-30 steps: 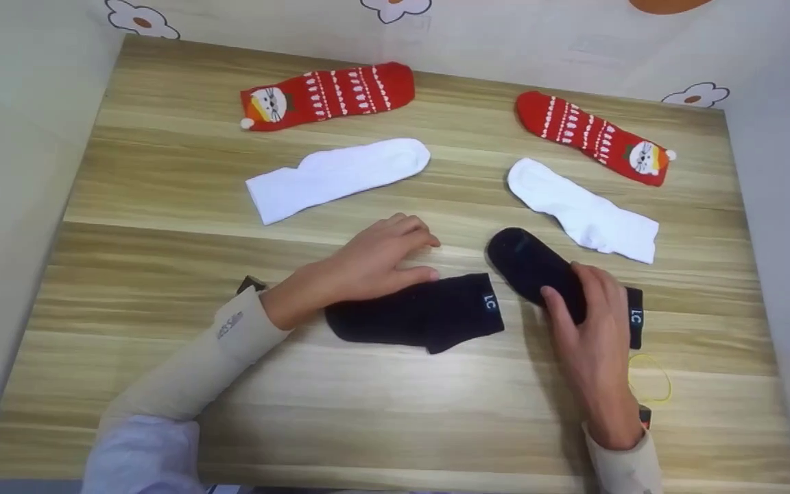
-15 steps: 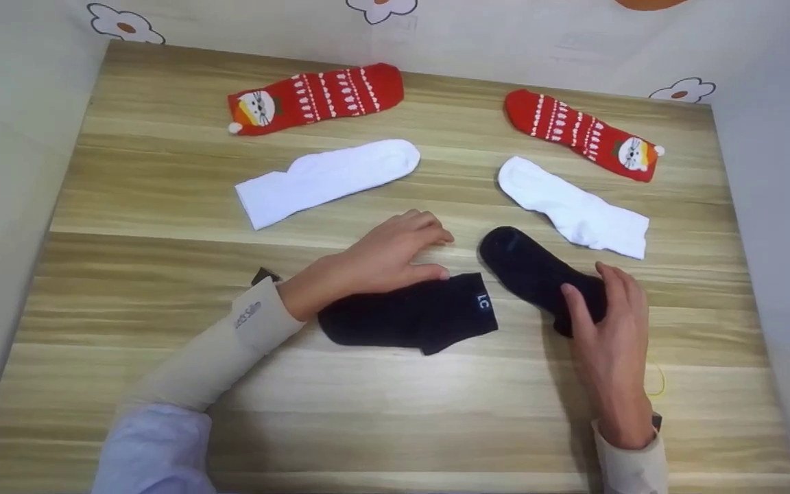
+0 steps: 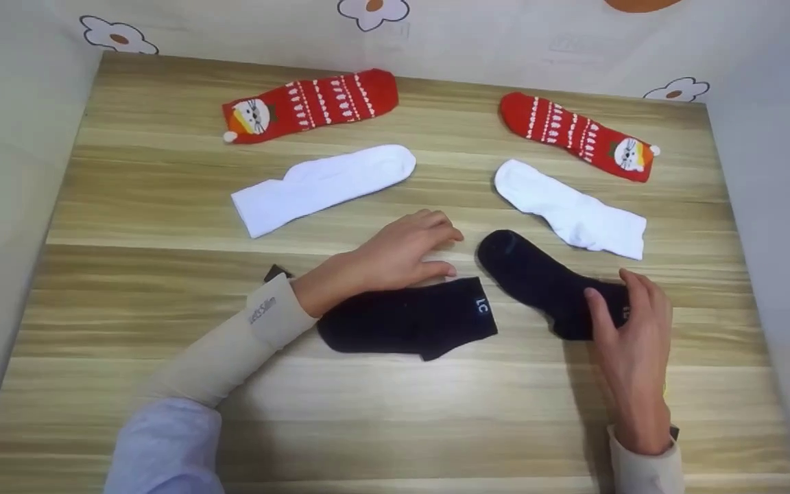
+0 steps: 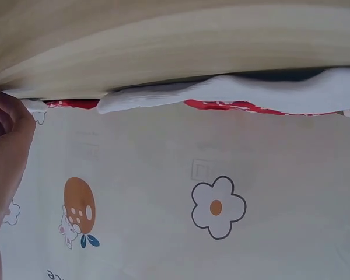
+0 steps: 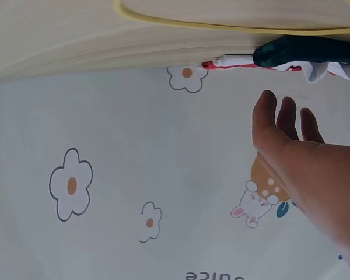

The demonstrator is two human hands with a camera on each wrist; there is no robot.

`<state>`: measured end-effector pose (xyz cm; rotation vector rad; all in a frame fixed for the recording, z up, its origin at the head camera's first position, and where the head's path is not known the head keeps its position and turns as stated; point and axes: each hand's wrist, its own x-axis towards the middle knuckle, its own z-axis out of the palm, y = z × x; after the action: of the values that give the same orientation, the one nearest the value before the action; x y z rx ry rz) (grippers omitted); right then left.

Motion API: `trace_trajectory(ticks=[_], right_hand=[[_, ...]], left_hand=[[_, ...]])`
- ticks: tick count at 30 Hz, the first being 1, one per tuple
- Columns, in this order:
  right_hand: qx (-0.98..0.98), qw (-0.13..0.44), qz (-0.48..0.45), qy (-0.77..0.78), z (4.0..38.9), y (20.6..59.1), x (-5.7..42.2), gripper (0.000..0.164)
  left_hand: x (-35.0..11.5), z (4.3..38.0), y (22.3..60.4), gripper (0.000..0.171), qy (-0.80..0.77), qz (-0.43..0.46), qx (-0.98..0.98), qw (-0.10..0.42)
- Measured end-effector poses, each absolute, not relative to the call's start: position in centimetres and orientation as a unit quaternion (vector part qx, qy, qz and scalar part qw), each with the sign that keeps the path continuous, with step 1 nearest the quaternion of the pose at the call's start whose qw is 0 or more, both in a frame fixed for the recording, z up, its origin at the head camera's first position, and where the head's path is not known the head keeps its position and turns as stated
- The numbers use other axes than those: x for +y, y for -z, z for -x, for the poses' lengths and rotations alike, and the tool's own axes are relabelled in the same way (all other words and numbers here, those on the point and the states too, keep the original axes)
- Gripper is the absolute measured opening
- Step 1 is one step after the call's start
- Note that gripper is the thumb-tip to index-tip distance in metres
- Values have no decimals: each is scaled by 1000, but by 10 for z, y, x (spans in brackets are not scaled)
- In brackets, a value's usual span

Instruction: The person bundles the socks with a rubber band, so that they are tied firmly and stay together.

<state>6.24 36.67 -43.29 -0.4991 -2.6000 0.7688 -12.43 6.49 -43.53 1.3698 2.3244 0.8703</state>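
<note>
While the person's left hand [image 3: 402, 254] reached over the far edge of the left black sock [image 3: 409, 322], its fingers curved loosely, the thumb standing apart from them; I couldn't tell whether it touched the cloth. That sock lay flat on the wooden table [image 3: 402, 432], lettered cuff to the right. Just to its right, slanting and separate from it, lay the right black sock [image 3: 532, 274]. Over that one's cuff hovered the right hand [image 3: 642, 336], thumb and relaxed fingers spread apart. Beyond the left black sock were a plain white sock [image 3: 326, 189] and, farther back, a patterned red sock [image 3: 313, 106]; beyond it to the right lay a second white sock [image 3: 566, 206] and a second red sock [image 3: 577, 136]. Well to its right, a yellow loop [image 5: 239, 24] rested on the table.
</note>
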Motion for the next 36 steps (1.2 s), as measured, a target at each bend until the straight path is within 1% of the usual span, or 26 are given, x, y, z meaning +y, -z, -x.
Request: trace_trajectory(ticks=[3, 7, 12, 21, 28, 31, 36], right_hand=[[-925, 195, 180, -271, -63, 433, 372, 51], [-925, 184, 192, -271, -64, 434, 378, 52], [-931, 158, 206, -258, -64, 435, 385, 51], [-939, 113, 246, -210, -68, 437, 389, 42], [-938, 112, 261, -197, -63, 434, 386, 43], [-940, 104, 260, -196, -60, 436, 382, 44], [-943, 91, 265, -178, -61, 436, 380, 43]], left_hand=[[68, 125, 435, 44, -303, -477, 811, 154], [70, 128, 435, 43, -296, -478, 812, 158], [74, 131, 435, 42, -291, -482, 810, 164], [75, 132, 435, 44, -280, -480, 813, 173], [76, 136, 433, 44, -273, -489, 813, 157], [74, 137, 435, 43, -271, -492, 815, 146], [75, 133, 442, 44, -283, -502, 805, 142]])
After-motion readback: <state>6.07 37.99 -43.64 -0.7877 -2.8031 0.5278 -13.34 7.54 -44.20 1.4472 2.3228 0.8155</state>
